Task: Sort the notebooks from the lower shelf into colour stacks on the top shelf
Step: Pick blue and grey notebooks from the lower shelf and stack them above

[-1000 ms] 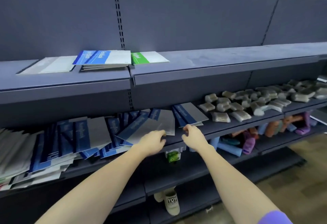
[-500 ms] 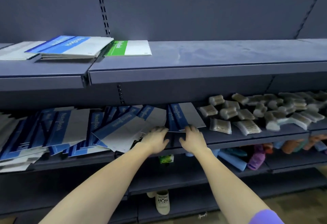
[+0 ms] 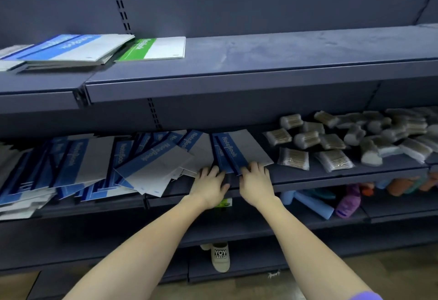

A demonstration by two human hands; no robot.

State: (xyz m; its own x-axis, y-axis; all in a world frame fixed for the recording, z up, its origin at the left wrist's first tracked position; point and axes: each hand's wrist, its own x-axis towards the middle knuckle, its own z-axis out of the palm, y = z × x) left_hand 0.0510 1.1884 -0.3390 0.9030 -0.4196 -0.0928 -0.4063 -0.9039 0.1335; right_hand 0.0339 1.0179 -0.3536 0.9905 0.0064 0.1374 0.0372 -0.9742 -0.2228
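Where the lower shelf (image 3: 331, 176) meets its front edge, both hands are laid side by side on the near end of a small stack of blue notebooks (image 3: 239, 150). The left hand (image 3: 209, 186) is placed with fingers loosely curved over the stack's near left corner; whether the thumb is hooked beneath cannot be told. The right hand (image 3: 254, 181) is spread flat, fingertips pressed on the stack's near edge, nothing clearly pinched. Left of that stack, a loose sprawl of blue notebooks (image 3: 94, 164) is fanned along the same shelf, some overhanging its edge. Right of the stack, packets of cotton swabs (image 3: 336, 143) are heaped. Below the stack, a slipper (image 3: 220, 256) is seen on a lower level. Above and left of the stack, on the top shelf (image 3: 284, 62), a blue pile (image 3: 71, 49) lies beside one green notebook (image 3: 151, 48), their edges touching.
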